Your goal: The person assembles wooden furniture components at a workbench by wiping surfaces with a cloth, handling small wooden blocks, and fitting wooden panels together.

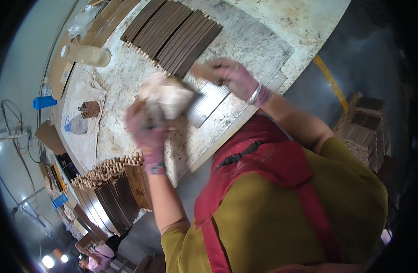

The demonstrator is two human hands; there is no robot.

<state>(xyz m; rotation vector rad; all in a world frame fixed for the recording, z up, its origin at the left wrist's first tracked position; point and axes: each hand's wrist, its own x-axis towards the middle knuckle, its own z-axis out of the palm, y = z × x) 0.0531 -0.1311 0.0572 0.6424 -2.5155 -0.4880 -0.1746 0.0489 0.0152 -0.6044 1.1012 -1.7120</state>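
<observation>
My left hand, in a stained purple-pink glove, is closed on a pale cloth. Motion smears both, so the grip's details are lost. In the same kind of glove, my right hand grips a short brown wooden piece by one end. Between the hands a flat panel with a shiny surface lies near the table's front edge; the cloth hides part of it. Just beyond sits a stack of dark brown wooden slats with light pegs sticking out along their ends.
More dark slats with pegs stand at the left of the worktable. A bottle of pale liquid lies at the back left, and a small ribbed brown object nearby. Stacked brown pieces stand on the right. Another person is at lower left.
</observation>
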